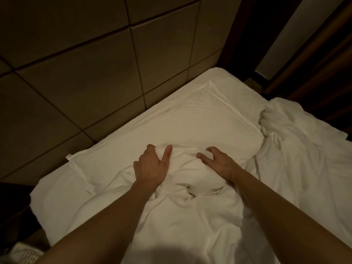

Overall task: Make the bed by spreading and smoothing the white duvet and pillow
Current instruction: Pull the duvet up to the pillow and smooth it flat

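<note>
A white pillow [202,121] lies flat at the head of the bed, against the padded headboard. The white duvet [190,210] is bunched in wrinkles below it, with more of it heaped at the right [297,149]. My left hand [152,166] grips a raised fold of the duvet's top edge, thumb out on the cloth and fingers curled behind the fold. A little to the right, my right hand [219,162] grips the same bunched edge with curled fingers. Both hands sit at the pillow's near edge.
A padded headboard of large tan panels [85,73] fills the upper left. A second white pillow [80,174] lies at the left by the bed's edge. Dark wooden framing and a curtain [314,54] stand at the upper right. The room is dim.
</note>
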